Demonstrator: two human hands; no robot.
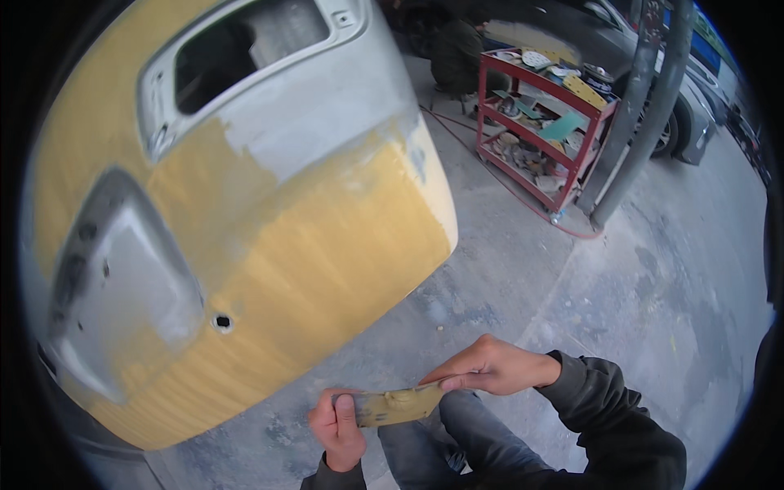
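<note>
My left hand (336,429) is closed on the left end of a putty spreader (396,406), thumb on top. Yellow body filler coats its flat face, with a raised lump near the upper edge. My right hand (498,367) pinches the right end between thumb and fingers; whether a second spreader is there I cannot tell. Both hands are above my knees, apart from the vehicle body panel (327,245) ahead on the left. Broad streaks of yellow filler cover that panel, with bare grey around its window opening and lamp recess.
A red tool cart (545,86) loaded with sanding discs and scraps stands at the far right, beside grey posts (653,114). A red hose (523,200) lies on the concrete floor (572,327). Behind the cart a person (457,57) crouches by a dark car (563,24).
</note>
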